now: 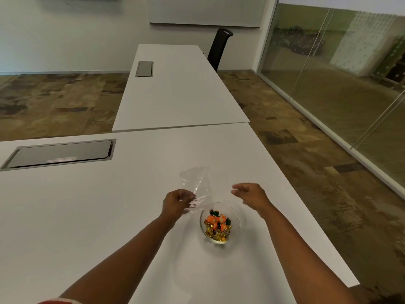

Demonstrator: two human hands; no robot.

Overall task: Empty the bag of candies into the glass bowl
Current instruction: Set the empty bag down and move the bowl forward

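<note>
Two bare hands over the white table (87, 216): left hand (176, 204) pinches the clear, crinkled plastic bag (196, 185), held up just left of the round glass bowl (235, 212). Orange, green and gold wrapped candies (217, 224) sit inside it. Right hand (249, 194) hovers loosely spread, holding nothing.

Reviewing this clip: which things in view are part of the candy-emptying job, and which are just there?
Part of the job:
- clear plastic bag, looks empty, held by the left hand
- glass bowl
- wrapped candies in the bowl
- right hand, open, holding nothing

Just there:
- white table
- cable hatch
- second table
- black chair
</note>
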